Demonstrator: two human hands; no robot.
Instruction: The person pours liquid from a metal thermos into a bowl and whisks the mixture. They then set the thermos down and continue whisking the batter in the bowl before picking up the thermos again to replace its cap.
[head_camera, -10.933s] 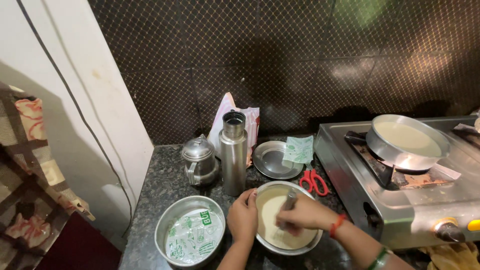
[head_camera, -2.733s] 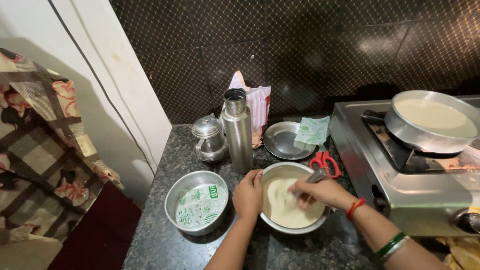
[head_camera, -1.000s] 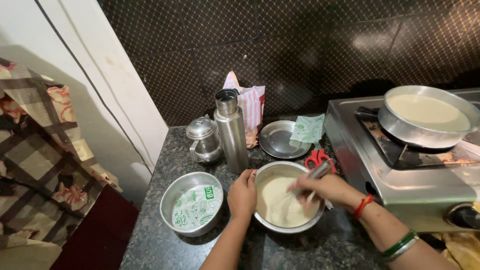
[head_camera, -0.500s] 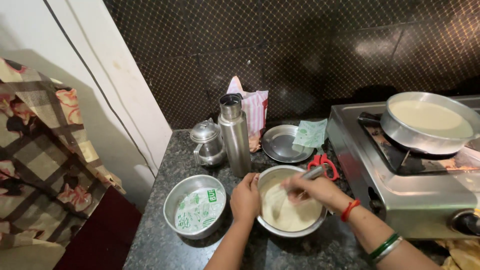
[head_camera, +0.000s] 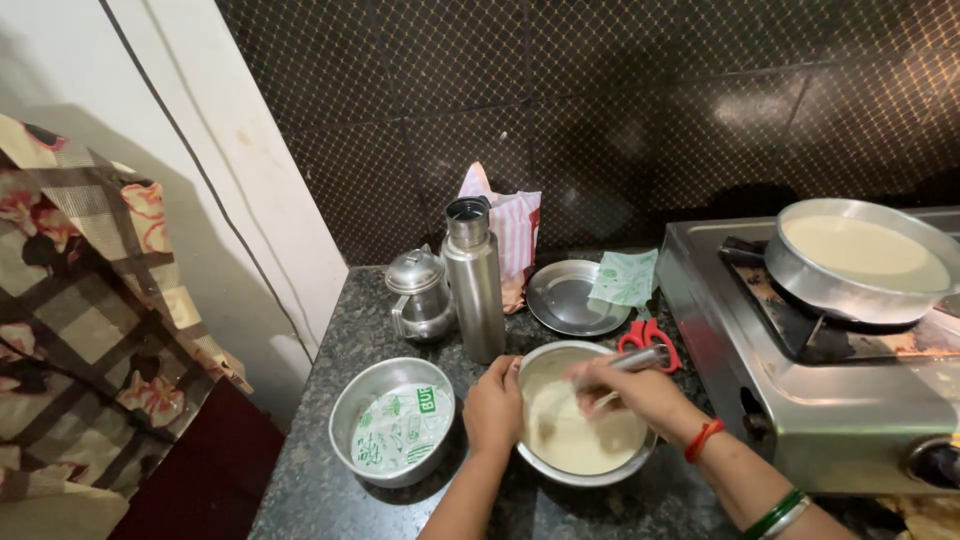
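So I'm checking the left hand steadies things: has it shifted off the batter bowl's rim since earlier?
No. The left hand stays on the near-left rim of the batter bowl, in front of the steel flask, as before.

Left hand (head_camera: 493, 405) curled in a steadying grip, right hand (head_camera: 630, 390) fingers closed, both forearms angled inward.
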